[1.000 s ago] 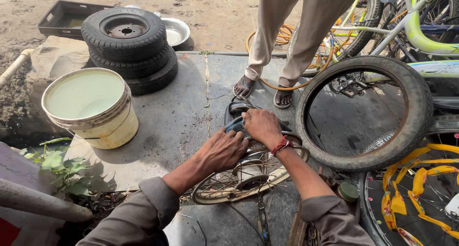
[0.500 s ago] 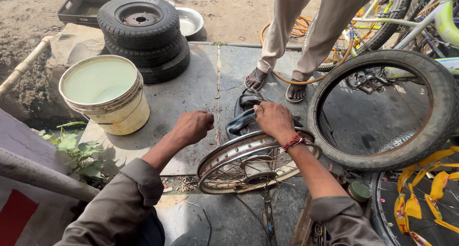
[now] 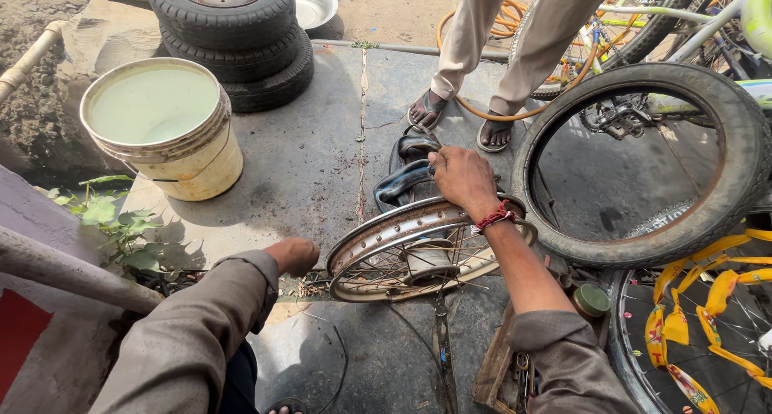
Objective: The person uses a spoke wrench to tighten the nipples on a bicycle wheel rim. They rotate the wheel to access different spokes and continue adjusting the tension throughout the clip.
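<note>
Head view, right hand: the right hand (image 3: 462,179) rests over the black inner tube (image 3: 400,185) at the far edge of the wheel rim (image 3: 418,241); its fingers (image 3: 441,166) are curled and seem to pinch the rubber, though the grip itself is under the hand.
Head view, left hand: the left hand (image 3: 293,256) sits low beside the near-left edge of the rim, close to the concrete floor (image 3: 322,141); it looks loosely closed and empty, but whether it grips anything cannot be told.
Where the work is: the bare spoked rim lies flat on the floor in front of the person, the tube bunched just beyond it.
Done, as it looks: the black tyre (image 3: 643,161) leans well apart to the right, off the rim, and the tube lies mostly outside the rim.
Left, as it looks: the tube is not yet clear of the rim's far edge.
Around: a cream bucket (image 3: 165,133) of cloudy water stands to the left, stacked small tyres (image 3: 233,36) behind it, a second person's sandalled feet (image 3: 458,120) just past the tube.
Hidden or unclear: the tube's valve is not visible; the wheel with yellow ribbon (image 3: 708,309) is cut off at the right edge.
</note>
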